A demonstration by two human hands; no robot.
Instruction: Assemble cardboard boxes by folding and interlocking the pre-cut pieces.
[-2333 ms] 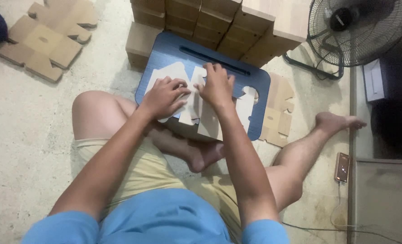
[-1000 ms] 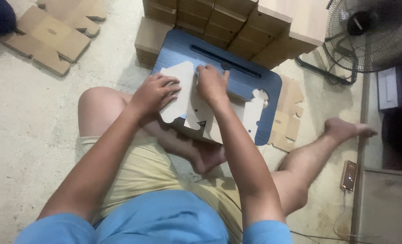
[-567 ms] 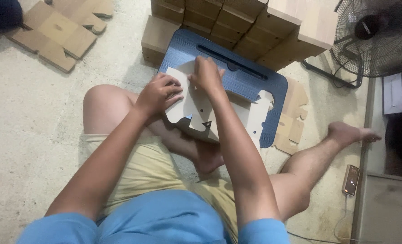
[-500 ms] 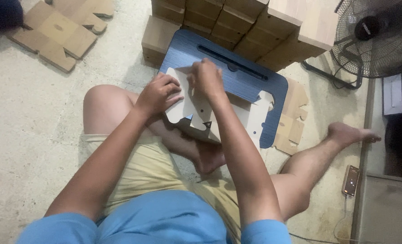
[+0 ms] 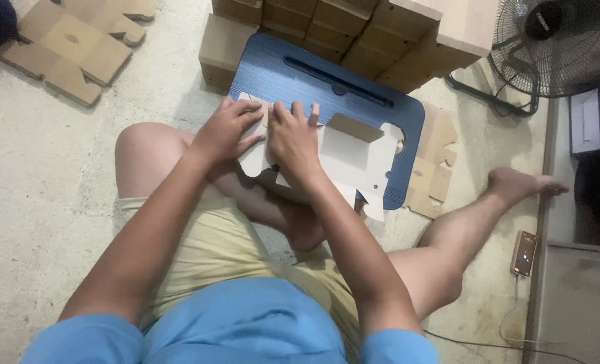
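Observation:
A white die-cut cardboard box blank [image 5: 354, 158] lies on a dark blue lap board [image 5: 293, 74] in front of my crossed legs. My left hand [image 5: 227, 129] presses and grips the blank's left end, fingers curled over a flap. Beside it, my right hand [image 5: 293, 135] lies flat with fingers spread on the blank's middle, pinning a folded panel down. The right part of the blank has one flap raised. My hands hide the fold itself.
Stacked brown folded boxes [image 5: 354, 27] stand behind the board. Flat brown blanks lie at the far left [image 5: 77, 37] and under the board's right side [image 5: 435, 168]. A standing fan [image 5: 563, 37] is at the upper right. A phone [image 5: 524, 253] on a cable lies by my right foot.
The blank has been folded further: its left part now lies under both hands, and a flap on the right stands up. The camera view has shifted slightly.

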